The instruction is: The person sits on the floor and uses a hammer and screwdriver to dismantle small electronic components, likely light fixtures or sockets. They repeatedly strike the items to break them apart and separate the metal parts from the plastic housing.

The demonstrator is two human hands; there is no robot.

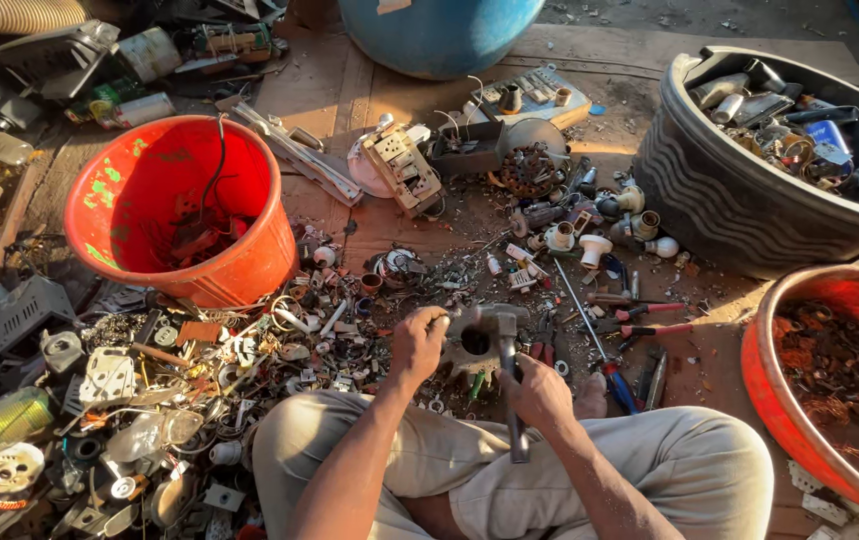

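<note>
1. While the left hand [418, 340] is closed on the edge of a round metal motor part [472, 350] that sits on the floor [350, 90] just in front of the person's crossed legs, the right hand [535, 392] grips the handle of a hammer [506, 345] whose head rests right over that part; the fingers holding the part lie very near the hammer head, so a blow that lands off-centre could catch them.
2. Because the part sits on uneven scrap and not on a flat worktop, it could tip or skid under a strike, and loose bits could fly toward the face or legs.
3. Small sharp scrap lies thick on the floor to the left of the knees, touching the trousers; a shift of the legs could press it into them.
4. Screwdrivers and pliers [615, 345] lie just right of the hammer, near enough that a swing could knock them.
5. An orange bucket [125, 245] stands up left, tilted toward the person, holding dark wires and a little scrap at the bottom.
6. A black ribbed tub [710, 195] at upper right holds mixed metal and plastic pieces, some silver, one blue.
7. An orange basin [780, 400] at lower right holds reddish-brown tangled wire, copper by its look.
8. A blue drum [440, 35] stands at the top; its contents are hidden.
</note>
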